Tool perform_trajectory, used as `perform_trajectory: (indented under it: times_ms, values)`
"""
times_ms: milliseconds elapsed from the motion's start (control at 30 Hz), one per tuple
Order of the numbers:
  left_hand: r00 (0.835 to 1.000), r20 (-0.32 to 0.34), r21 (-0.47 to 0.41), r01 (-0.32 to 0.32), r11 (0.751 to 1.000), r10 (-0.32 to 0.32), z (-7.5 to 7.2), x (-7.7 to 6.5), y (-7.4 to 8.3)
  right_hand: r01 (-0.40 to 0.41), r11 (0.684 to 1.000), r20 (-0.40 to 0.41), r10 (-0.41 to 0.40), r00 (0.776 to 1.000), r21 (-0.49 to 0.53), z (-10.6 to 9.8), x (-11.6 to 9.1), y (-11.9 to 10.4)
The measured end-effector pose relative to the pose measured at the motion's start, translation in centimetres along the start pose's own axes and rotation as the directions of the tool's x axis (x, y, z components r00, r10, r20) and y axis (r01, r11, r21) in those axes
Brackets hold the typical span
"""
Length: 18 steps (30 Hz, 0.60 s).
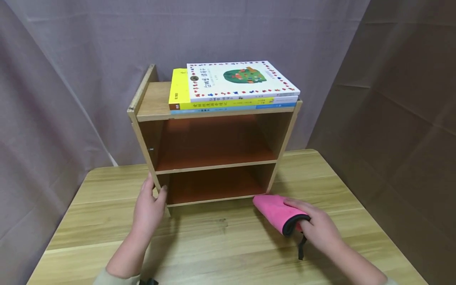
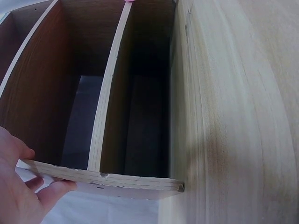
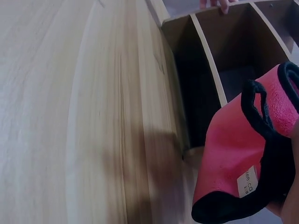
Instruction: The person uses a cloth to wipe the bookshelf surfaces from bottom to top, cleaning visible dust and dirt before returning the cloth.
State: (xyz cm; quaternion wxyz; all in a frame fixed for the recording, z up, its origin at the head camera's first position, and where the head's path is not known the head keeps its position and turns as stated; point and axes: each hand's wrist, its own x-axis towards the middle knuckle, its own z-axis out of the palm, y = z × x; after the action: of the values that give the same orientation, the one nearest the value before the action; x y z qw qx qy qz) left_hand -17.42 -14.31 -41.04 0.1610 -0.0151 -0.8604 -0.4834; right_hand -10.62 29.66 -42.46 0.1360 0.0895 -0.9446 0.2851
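A small wooden shelf unit [image 1: 217, 166] stands on the table, its inner boards reddish brown. My left hand [image 1: 149, 209] grips its left side panel low down, thumb at the front edge; the left wrist view shows those fingers [image 2: 57, 192] at the panel. In my right hand [image 1: 320, 226] is a folded pink cloth [image 1: 274, 209] with black edging, held at the shelf's lower right front corner. The right wrist view shows a black loop [image 3: 254, 105] and a white label [image 3: 247, 182] on the cloth. Part of my right hand is hidden behind it.
Several books [image 1: 246, 77] lie stacked on top of the shelf unit, a white one with a green picture uppermost. Grey curtain [image 1: 228, 31] hangs close behind, and a darker cloth wall [image 1: 392, 118] is at the right. The wooden table [image 1: 213, 245] extends toward me.
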Motion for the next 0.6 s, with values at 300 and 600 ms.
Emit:
perform_trajectory:
  times_ms: [300, 600]
  values:
    - [1.0, 0.0, -0.002, -0.001, 1.0, 0.001, 0.1, 0.0, 0.0, -0.033, 0.999, -0.041, 0.032, 0.999, -0.021, -1.2, -0.6, 1.2]
    - [1.0, 0.003, 0.002, 0.012, 1.0, -0.012, 0.1, 0.0, 0.0, -0.091, 0.996, -0.078, 0.09, 0.993, -0.009, -2.0, -0.9, 1.9]
